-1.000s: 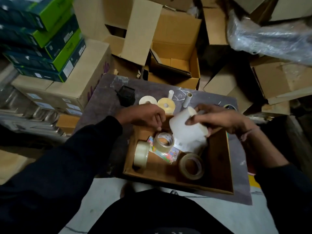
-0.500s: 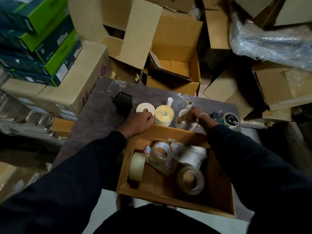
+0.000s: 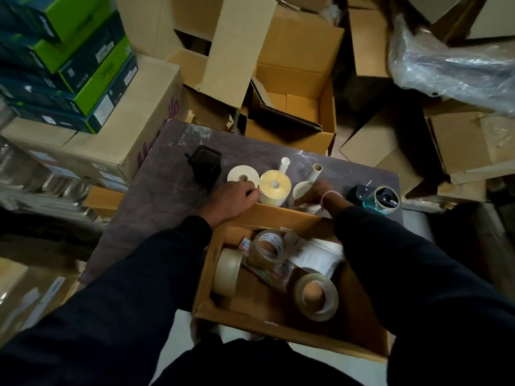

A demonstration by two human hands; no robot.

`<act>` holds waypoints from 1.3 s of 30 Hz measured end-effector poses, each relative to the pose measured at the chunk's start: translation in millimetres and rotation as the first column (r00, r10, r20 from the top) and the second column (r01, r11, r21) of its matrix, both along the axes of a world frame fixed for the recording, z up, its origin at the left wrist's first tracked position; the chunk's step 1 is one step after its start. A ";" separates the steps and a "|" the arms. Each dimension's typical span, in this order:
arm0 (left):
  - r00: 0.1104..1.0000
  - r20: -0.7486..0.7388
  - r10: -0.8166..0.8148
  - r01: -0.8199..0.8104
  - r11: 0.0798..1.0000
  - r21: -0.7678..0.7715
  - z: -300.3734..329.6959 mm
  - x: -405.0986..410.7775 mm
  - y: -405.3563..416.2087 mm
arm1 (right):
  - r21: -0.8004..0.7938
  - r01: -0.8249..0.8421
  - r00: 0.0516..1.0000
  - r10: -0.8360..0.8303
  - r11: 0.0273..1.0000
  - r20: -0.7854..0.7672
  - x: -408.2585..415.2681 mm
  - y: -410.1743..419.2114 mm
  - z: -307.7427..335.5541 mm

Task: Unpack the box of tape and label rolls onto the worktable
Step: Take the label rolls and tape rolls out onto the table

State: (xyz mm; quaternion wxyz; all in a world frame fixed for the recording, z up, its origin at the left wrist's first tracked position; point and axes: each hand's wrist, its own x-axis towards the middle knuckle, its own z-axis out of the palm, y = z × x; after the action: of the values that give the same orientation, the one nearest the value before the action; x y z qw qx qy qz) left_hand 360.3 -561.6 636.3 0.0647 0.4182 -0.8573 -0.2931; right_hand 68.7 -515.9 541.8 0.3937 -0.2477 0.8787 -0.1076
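An open cardboard box (image 3: 206, 274) sits at the near edge of the grey worktable (image 3: 156, 196). Inside it are an upright beige tape roll (image 3: 228, 271), a clear tape roll (image 3: 269, 249), another tape roll lying flat (image 3: 316, 296), white label sheets (image 3: 317, 254) and a colourful packet (image 3: 274, 274). Beyond the box a white label roll (image 3: 242, 175) and a yellow label roll (image 3: 274, 186) stand on the table. My right hand (image 3: 320, 195) grips a third, white label roll (image 3: 301, 190) set down beside the yellow one. My left hand (image 3: 231, 199) rests by the box's far rim, fingers curled against the yellow roll.
Two white tube cores (image 3: 284, 164) (image 3: 316, 172) stand behind the rolls. A black holder (image 3: 206, 165) is at the table's back left and a tape dispenser (image 3: 374, 197) at its right edge. Open cartons (image 3: 292, 112) and stacked green boxes (image 3: 69, 65) surround the table.
My right hand carried the white label roll from above the box to the table beside the yellow roll. My left hand moved from over the box to its far rim.
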 end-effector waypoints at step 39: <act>0.947 -0.303 -0.108 0.078 0.991 -0.107 9.5 18.1 7.2 | -0.266 -0.381 0.919 0.395 0.886 0.000 171.5 125.3 109.6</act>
State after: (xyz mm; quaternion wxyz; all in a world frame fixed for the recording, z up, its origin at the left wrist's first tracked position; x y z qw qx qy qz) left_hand 378.4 -554.4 645.7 0.2032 0.3230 -0.8684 -0.3168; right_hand 240.3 -390.6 651.4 0.3950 -0.4648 0.7785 -0.1479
